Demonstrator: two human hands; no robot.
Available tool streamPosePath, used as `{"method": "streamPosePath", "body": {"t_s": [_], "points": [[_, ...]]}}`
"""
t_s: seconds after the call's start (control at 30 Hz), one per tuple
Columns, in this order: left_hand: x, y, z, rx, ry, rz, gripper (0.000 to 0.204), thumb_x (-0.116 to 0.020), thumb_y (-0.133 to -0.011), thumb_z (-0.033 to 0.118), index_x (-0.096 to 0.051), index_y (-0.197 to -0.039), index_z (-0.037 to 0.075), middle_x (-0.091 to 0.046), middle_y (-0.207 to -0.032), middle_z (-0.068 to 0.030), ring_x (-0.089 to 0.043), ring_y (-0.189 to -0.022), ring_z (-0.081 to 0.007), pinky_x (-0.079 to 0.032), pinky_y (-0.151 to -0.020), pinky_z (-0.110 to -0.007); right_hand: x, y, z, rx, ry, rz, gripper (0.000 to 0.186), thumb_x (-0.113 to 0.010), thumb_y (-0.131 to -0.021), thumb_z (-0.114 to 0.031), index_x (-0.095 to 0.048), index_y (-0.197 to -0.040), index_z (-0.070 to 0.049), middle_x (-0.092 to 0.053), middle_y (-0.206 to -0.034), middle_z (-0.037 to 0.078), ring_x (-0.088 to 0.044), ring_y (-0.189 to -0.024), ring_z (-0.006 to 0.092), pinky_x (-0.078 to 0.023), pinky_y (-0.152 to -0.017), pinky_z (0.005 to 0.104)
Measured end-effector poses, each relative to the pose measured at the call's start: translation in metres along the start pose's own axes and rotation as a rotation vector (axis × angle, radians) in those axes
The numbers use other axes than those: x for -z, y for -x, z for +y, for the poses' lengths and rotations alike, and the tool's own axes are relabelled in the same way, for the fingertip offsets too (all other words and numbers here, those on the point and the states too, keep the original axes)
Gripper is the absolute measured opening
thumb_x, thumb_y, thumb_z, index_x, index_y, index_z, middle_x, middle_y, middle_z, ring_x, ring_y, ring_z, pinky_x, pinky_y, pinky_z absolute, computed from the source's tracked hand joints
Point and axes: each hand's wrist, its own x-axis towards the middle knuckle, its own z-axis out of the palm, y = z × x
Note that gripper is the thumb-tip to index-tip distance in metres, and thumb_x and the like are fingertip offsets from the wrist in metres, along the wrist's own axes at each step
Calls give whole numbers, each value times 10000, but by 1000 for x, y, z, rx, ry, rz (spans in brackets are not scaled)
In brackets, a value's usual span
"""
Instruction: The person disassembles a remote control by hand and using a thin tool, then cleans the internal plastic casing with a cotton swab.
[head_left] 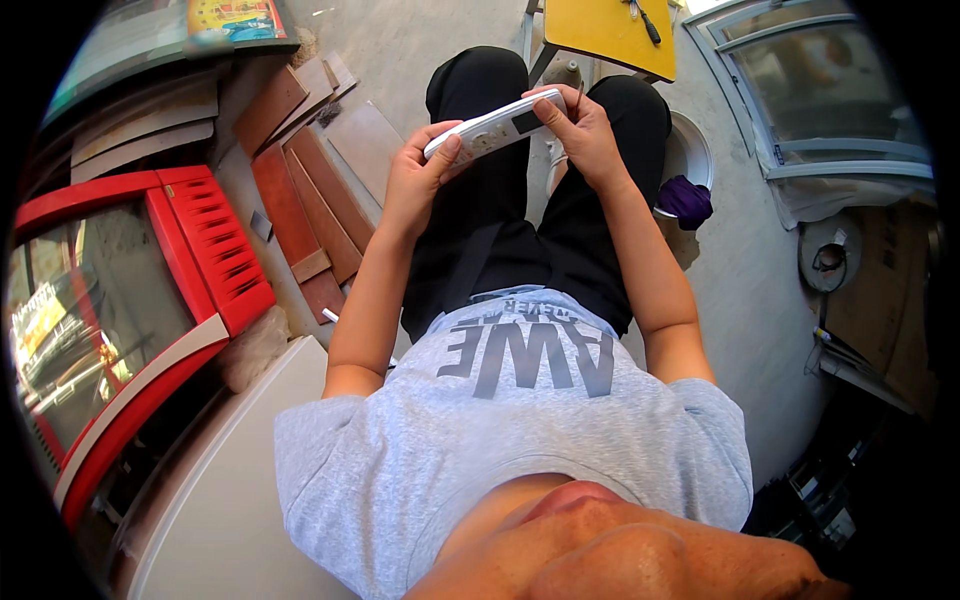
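Note:
A white remote control (487, 132) with a small dark screen and pale buttons is held tilted above my lap, its right end higher. My left hand (421, 172) grips the left end, the thumb lying over the face near the buttons. At the right end, beside the screen, my right hand (590, 140) is closed around the casing, with its thumb near the screen's edge. The fingers behind the remote control are mostly hidden. Beneath it are my legs in black trousers (480, 215).
A yellow stool (605, 38) with a dark-handled screwdriver (651, 28) stands ahead. On the right are a white bucket (697, 140), a purple cloth (685, 203) and a framed glass panel (815, 95). Wooden boards (310, 200) and a red-framed glass cabinet (215, 250) lie left.

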Motion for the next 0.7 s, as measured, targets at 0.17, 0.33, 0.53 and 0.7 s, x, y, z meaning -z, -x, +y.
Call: {"method": "streamPosePath", "body": {"t_s": [0.17, 0.33, 0.53, 0.7], "points": [[0, 2, 25, 336, 105, -456, 813, -405, -1013, 674, -396, -1522, 40, -616, -1362, -206, -672, -1177, -295, -580, -964, -424, -2, -7, -35, -126, -4, 14, 405, -736, -960, -393, -721, -1037, 4, -694, -903, -2, -593, -848, 62, -471, -776, 231], [-3, -10, 21, 454, 414, -595, 872, -316, -1002, 725, -413, -1515, 27, -605, -1374, -235, -699, -1120, -332, -605, -895, -480, -1, -18, -50, -120, 125, -157, 404, -734, -952, -424, -735, -1042, -31, -700, -896, 3, -609, -852, 69, -477, -777, 232], [-16, -30, -5, 475, 833, -541, 651, -353, -1070, 575, -477, -1465, 73, -638, -1293, -176, -689, -1035, -296, -601, -870, -465, 52, -62, -32, -192, 120, -139, 708, -677, -989, -357, -374, -1513, 11, -624, -1174, 52, -577, -1008, 124, -463, -810, 279], [-18, -33, 3, 422, 1144, -556, 620, -366, -1076, 547, -453, -1497, 102, -578, -1407, -166, -630, -1189, -332, -526, -1014, -502, 142, -142, 31, -122, 1117, 296, 390, -628, -900, -148, -654, -1268, -24, -681, -1142, 258, -639, -1128, 396, -501, -1000, 438]]}}
